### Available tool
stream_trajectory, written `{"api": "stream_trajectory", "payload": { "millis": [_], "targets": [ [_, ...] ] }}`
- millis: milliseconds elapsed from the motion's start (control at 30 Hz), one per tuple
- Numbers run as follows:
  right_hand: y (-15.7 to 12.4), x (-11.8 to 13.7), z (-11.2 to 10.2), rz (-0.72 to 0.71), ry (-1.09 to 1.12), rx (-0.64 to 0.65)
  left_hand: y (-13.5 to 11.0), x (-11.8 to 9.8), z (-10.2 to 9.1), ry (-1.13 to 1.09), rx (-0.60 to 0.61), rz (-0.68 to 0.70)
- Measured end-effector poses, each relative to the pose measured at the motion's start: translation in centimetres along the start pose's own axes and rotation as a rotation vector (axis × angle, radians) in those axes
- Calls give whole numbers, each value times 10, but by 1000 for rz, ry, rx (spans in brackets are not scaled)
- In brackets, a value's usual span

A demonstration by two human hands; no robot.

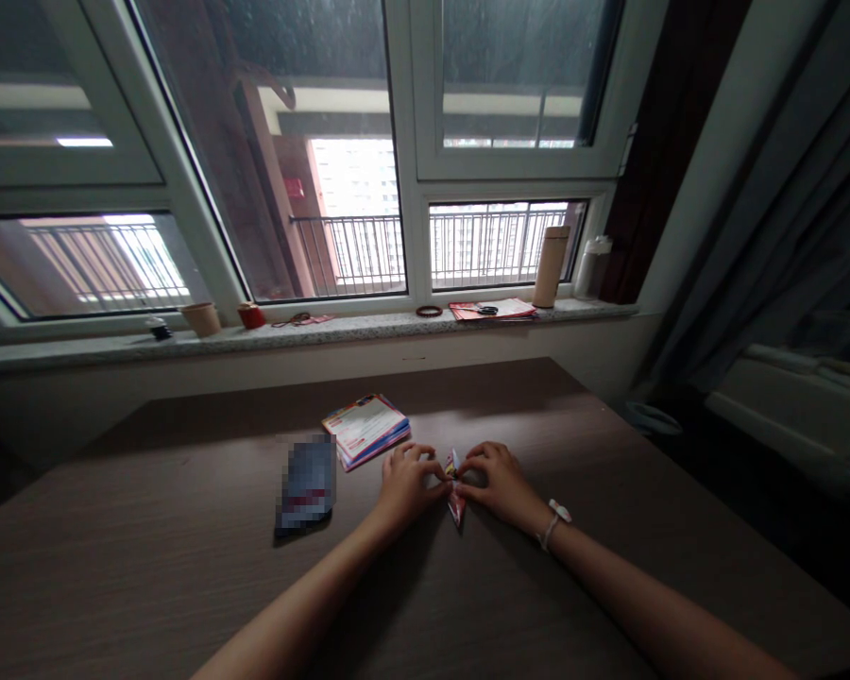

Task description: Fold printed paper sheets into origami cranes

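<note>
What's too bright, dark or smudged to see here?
In the head view, the window glares white with daylight, the curtain sinks into shadow, blocky pixels obscure the dark item beside the left hand, and print on the folded paper is unreadable.

1. This looked like a home.
2. Windows [406, 161] at twelve o'clock faced a railing [350, 250] and tall buildings [358, 184].
3. A curtain [757, 179] hung at two o'clock; a flask [551, 271] stood on the sill [368, 328] at one.
</note>
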State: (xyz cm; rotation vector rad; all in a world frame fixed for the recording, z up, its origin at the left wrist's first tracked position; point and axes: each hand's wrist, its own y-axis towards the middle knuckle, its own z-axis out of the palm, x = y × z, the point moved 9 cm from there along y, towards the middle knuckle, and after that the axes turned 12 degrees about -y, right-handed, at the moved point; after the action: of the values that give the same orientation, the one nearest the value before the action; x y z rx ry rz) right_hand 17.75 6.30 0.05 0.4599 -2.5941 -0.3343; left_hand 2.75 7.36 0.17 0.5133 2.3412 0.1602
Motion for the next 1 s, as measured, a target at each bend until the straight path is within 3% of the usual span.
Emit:
{"api": "stream_trajectory", "payload": {
  "millis": [533,1000],
  "targets": [
    [-10,6,3,-47,-26,108,-7,2,6,39,93,-17],
    [-9,9,1,-44,-73,117,-7,1,4,85,-5,79]
  ]
}}
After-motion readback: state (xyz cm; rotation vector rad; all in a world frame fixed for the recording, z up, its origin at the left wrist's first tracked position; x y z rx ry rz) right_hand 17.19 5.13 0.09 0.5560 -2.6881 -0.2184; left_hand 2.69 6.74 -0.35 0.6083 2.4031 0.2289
